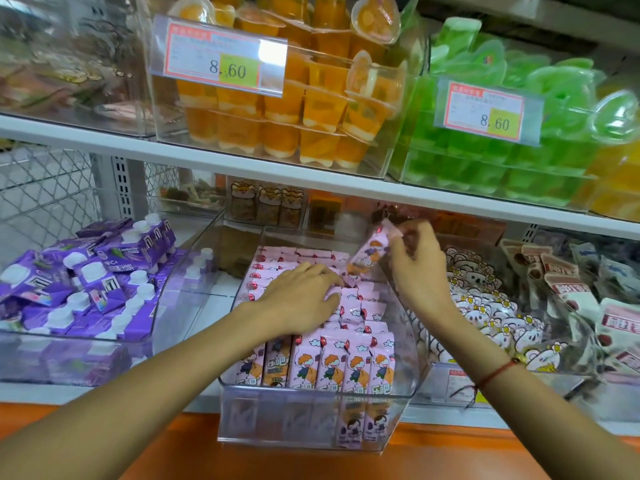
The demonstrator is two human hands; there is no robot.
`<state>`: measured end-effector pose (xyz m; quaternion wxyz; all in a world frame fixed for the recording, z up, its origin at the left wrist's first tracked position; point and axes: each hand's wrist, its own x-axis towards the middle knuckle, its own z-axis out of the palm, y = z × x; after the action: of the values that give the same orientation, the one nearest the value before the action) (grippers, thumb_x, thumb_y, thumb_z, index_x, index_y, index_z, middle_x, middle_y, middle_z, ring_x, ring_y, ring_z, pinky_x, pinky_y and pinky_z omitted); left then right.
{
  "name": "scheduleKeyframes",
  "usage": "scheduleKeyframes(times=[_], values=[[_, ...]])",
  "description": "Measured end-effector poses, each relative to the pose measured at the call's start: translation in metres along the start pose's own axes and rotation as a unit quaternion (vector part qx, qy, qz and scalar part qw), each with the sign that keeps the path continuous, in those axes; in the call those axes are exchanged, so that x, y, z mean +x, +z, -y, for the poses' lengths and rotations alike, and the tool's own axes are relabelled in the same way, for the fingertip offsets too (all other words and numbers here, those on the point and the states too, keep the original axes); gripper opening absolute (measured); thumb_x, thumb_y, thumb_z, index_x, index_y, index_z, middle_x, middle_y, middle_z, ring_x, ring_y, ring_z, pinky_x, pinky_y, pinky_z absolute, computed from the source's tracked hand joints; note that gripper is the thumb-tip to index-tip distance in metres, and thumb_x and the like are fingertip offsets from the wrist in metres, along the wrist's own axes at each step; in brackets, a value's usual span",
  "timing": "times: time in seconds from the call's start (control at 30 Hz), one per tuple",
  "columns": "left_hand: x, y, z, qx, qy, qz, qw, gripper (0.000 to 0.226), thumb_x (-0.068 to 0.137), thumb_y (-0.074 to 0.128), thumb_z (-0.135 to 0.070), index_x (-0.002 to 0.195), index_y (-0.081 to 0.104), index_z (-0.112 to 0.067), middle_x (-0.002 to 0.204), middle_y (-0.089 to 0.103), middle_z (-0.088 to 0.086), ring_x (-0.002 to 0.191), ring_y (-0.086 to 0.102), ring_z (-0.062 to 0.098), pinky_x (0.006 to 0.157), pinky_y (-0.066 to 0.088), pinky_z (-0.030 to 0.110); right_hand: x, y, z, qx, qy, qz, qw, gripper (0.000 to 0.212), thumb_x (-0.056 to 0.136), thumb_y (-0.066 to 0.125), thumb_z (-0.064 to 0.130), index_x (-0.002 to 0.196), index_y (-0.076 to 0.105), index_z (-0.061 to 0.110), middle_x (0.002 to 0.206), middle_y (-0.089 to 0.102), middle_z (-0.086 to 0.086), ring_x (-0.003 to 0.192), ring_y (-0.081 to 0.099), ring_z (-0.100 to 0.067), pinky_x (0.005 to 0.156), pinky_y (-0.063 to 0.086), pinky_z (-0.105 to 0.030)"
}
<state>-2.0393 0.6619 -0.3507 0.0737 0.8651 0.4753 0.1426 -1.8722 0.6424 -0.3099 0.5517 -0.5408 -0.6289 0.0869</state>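
Two hands work over the clear acrylic bin (311, 400) of pink snack packets (346, 362). The left hand (304, 296) lies flat with relaxed fingers, pressing on the middle rows and gripping nothing. The right hand (419, 265), at one o'clock from it, pinches a single pink packet (369, 252) near its top, tilted above the back rows. The rows look tightly packed, so a slanted push could crumple it, topple neighbours, or drop it among the bear-print packets (485, 306) at three o'clock.
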Motion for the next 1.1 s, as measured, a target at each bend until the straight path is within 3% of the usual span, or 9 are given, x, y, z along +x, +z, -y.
scheduleKeyframes(times=[0.1, 0.2, 0.3, 0.4, 0.6, 0.73, 0.83, 0.97, 1.1], values=[[0.001, -0.006, -0.004, -0.061, -0.035, -0.021, 0.997, 0.036, 0.102, 0.037, -0.026, 0.136, 0.047, -0.023, 0.144, 0.044, 0.001, 0.127, 0.04, 0.02, 0.096, 0.039, 0.033, -0.018, -0.008, 0.006, 0.097, -0.001, -0.08, 0.992, 0.003, 0.099, 0.046, 0.01, 0.097, 0.045, 0.01, 0.071, 0.054, 0.005, 0.054, 0.053, 0.009, 0.051, 0.038, -0.008], [-0.006, -0.013, -0.011, -0.168, -0.076, -0.102, 0.977, 0.034, 0.102, 0.036, -0.018, 0.134, 0.048, -0.026, 0.137, 0.049, 0.001, 0.081, 0.057, 0.011, 0.059, 0.04, 0.022, -0.032, -0.014, 0.012, 0.162, 0.029, -0.097, 0.982, 0.005, 0.1, 0.045, 0.012, 0.095, 0.044, 0.011, 0.074, 0.056, 0.001, 0.057, 0.054, 0.006, 0.055, 0.042, -0.01], [-0.026, -0.015, -0.02, -0.278, -0.045, -0.178, 0.943, 0.042, 0.097, 0.039, -0.048, 0.134, 0.046, -0.029, 0.138, 0.049, -0.008, 0.102, 0.051, 0.001, 0.083, 0.039, 0.022, -0.041, -0.014, 0.023, 0.235, 0.092, -0.054, 0.966, 0.009, 0.099, 0.047, 0.016, 0.091, 0.046, 0.015, 0.08, 0.061, -0.009, 0.064, 0.06, -0.006, 0.063, 0.051, -0.017], [-0.048, -0.013, -0.025, -0.306, -0.011, -0.177, 0.935, 0.058, 0.08, 0.041, -0.067, 0.126, 0.052, -0.033, 0.123, 0.059, -0.018, 0.106, 0.056, -0.002, 0.087, 0.047, 0.025, -0.047, -0.01, 0.033, 0.301, 0.132, -0.017, 0.944, 0.008, 0.098, 0.049, 0.015, 0.096, 0.049, 0.007, 0.068, 0.062, -0.002, 0.06, 0.061, -0.006, 0.062, 0.053, -0.016], [-0.056, -0.004, -0.017, -0.329, -0.011, -0.17, 0.929, 0.041, 0.079, 0.052, -0.055, 0.111, 0.061, -0.031, 0.106, 0.066, -0.02, 0.097, 0.061, -0.005, 0.083, 0.051, 0.021, -0.055, -0.012, 0.034, 0.326, 0.164, 0.04, 0.93, 0.016, 0.096, 0.052, 0.014, 0.106, 0.054, 0.002, 0.075, 0.065, 0.002, 0.07, 0.064, -0.005, 0.065, 0.053, -0.015], [-0.057, -0.004, -0.021, -0.359, -0.019, -0.174, 0.917, 0.054, 0.077, 0.045, -0.061, 0.11, 0.064, -0.023, 0.099, 0.068, -0.015, 0.09, 0.062, 0.0, 0.075, 0.046, 0.023, -0.05, -0.011, 0.032, 0.372, 0.199, 0.096, 0.901, 0.02, 0.099, 0.047, 0.017, 0.116, 0.055, 0.011, 0.106, 0.065, -0.009, 0.097, 0.063, -0.015, 0.084, 0.053, -0.027], [-0.057, -0.004, -0.024, -0.361, -0.007, -0.171, 0.917, 0.036, 0.083, 0.042, -0.057, 0.096, 0.063, -0.031, 0.076, 0.063, -0.026, 0.073, 0.056, -0.007, 0.064, 0.039, 0.013, -0.051, -0.011, 0.032, 0.377, 0.178, 0.183, 0.89, 0.018, 0.099, 0.044, 0.015, 0.11, 0.058, 0.012, 0.105, 0.065, -0.004, 0.099, 0.061, -0.014, 0.089, 0.048, -0.028], [-0.059, -0.003, -0.027, -0.348, 0.005, -0.191, 0.918, 0.047, 0.084, 0.051, -0.056, 0.123, 0.058, -0.033, 0.113, 0.064, -0.023, 0.105, 0.06, -0.001, 0.085, 0.051, 0.025, -0.055, -0.013, 0.03, 0.329, 0.128, 0.17, 0.92, 0.022, 0.098, 0.05, 0.015, 0.117, 0.056, 0.007, 0.094, 0.069, 0.007, 0.097, 0.065, -0.011, 0.094, 0.052, -0.028], [-0.06, -0.003, -0.031, -0.312, 0.007, -0.255, 0.915, 0.039, 0.078, 0.07, -0.052, 0.112, 0.054, -0.042, 0.106, 0.059, -0.03, 0.098, 0.058, -0.003, 0.082, 0.053, 0.029, -0.057, -0.012, 0.029, 0.301, 0.12, 0.109, 0.94, 0.041, 0.087, 0.066, 0.021, 0.124, 0.05, 0.011, 0.106, 0.069, 0.006, 0.1, 0.066, -0.009, 0.093, 0.053, -0.03]])
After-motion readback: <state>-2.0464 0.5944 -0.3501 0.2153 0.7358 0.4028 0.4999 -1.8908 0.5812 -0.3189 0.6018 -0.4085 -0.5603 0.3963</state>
